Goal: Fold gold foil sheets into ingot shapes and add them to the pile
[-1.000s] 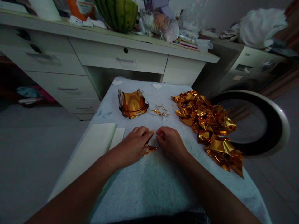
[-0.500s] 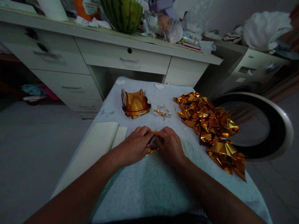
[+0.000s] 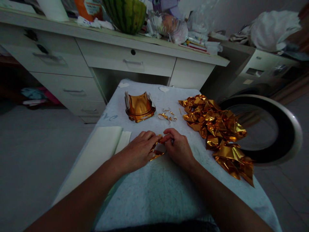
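Note:
A piece of gold foil paper [image 3: 157,155], partly folded with a pale side showing, lies between my hands near the middle of the cloth-covered table. My left hand [image 3: 142,148] is closed on its left side, fingers covering much of it. At its upper right edge, the thumb and forefinger of my right hand [image 3: 177,146] are pinched together on the foil; the other fingers are curled. Beyond my hands stands a curved stack of gold foil sheets [image 3: 140,105]. Thin foil scraps [image 3: 167,116] lie beside that stack. To the right is a heap of folded gold foil pieces [image 3: 214,124].
White folded paper [image 3: 98,145] lies on the table's left side under my left forearm. Behind the table stands a white desk [image 3: 130,61] with drawers, a watermelon [image 3: 125,14] and plastic bags on top. An open washing machine door [image 3: 260,129] borders the table's right edge.
My right hand has turned slightly and its fingers have lifted along the foil's upper edge, uncovering more of the pale side. My left hand stays in place.

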Demonstrator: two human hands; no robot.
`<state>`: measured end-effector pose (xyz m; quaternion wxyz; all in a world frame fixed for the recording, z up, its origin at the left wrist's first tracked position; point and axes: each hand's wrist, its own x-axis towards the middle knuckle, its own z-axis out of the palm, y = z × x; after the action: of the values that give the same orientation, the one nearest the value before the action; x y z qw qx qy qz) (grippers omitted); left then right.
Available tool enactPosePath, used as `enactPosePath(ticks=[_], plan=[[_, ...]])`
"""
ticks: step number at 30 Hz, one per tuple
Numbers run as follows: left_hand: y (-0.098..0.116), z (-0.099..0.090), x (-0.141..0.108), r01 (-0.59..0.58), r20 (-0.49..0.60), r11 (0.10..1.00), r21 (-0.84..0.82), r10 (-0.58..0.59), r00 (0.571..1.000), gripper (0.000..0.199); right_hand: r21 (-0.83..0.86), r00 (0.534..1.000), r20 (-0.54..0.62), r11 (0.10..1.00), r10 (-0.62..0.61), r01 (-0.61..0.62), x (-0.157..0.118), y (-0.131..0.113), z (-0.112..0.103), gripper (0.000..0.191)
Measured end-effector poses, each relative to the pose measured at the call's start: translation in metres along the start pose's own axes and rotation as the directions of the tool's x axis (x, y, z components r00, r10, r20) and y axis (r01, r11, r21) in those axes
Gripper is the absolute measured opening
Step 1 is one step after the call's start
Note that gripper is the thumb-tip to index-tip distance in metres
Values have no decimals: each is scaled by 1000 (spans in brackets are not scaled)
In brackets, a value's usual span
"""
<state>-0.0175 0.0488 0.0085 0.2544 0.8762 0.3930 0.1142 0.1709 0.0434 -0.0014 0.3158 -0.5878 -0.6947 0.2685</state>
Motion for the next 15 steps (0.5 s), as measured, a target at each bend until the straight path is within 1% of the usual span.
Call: enactPosePath(ticks=[3, 8, 10, 12, 13, 15], plan=[[0, 1, -1, 12, 6, 1000, 9, -12, 1000, 35, 42, 1000, 18, 999, 19, -20, 0, 1, -2, 31], [-3, 5, -1, -13, -7, 999, 36, 13, 1000, 40, 67, 999, 37, 998, 18, -20, 1, 2, -3, 23], [-4, 6, -1, -25, -17, 999, 47, 25, 1000, 38, 17, 999, 8, 999, -35, 35, 4, 5, -5, 22], [-4, 6, -1, -31, -27, 998, 55, 33, 999, 38, -83, 990, -24, 988, -136, 133, 7, 9, -7, 24], [-3, 6, -1, -33, -32, 998, 58, 35, 999, 37, -130, 982, -17, 974, -189, 186, 8, 12, -9, 25], [-3, 6, -1, -39, -35, 998, 57, 41, 999, 38, -173, 961, 45, 945, -273, 277, 11, 17, -13, 28]])
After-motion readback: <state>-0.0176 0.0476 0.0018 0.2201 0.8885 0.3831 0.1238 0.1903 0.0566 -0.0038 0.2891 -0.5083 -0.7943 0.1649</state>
